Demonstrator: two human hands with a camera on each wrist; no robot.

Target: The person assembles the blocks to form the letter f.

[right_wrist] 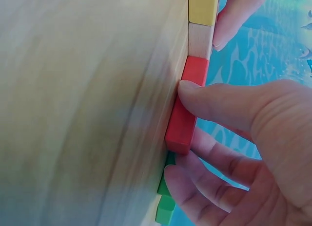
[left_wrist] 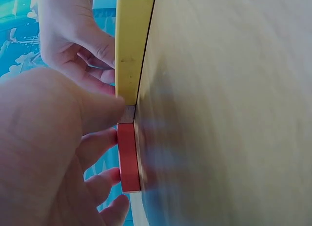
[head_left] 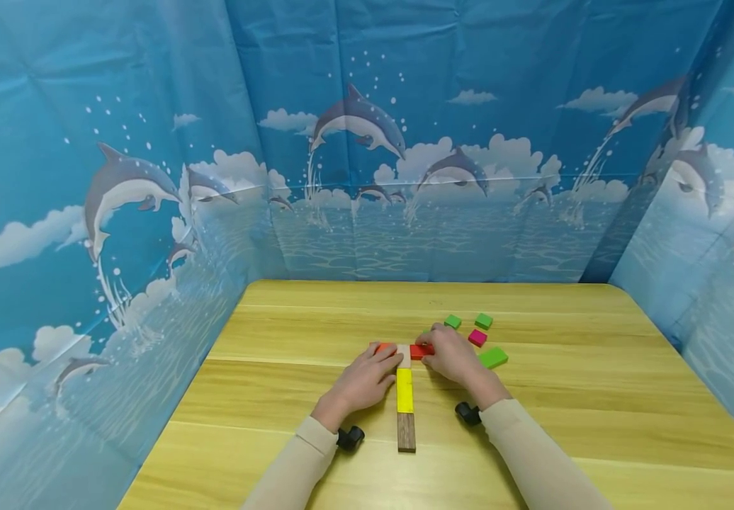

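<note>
A white block (head_left: 404,359) joins a yellow block (head_left: 404,391) and a dark brown block (head_left: 407,432), laid end to end toward me. An orange-red block (head_left: 385,347) extends from the white block's left side, and a red block (head_left: 419,352) from its right. My left hand (head_left: 363,379) rests over the orange-red block, with fingertips at the white one; in the left wrist view its thumb lies near the yellow block's end. My right hand (head_left: 453,354) pinches the red block, its thumb (right_wrist: 197,92) on the near side and fingers behind.
Beyond and beside the right hand lie two small green blocks (head_left: 484,321), a magenta block (head_left: 477,338) and a longer green block (head_left: 493,357). The wooden table (head_left: 246,397) meets a blue dolphin-print curtain (head_left: 367,234) at its back and sides.
</note>
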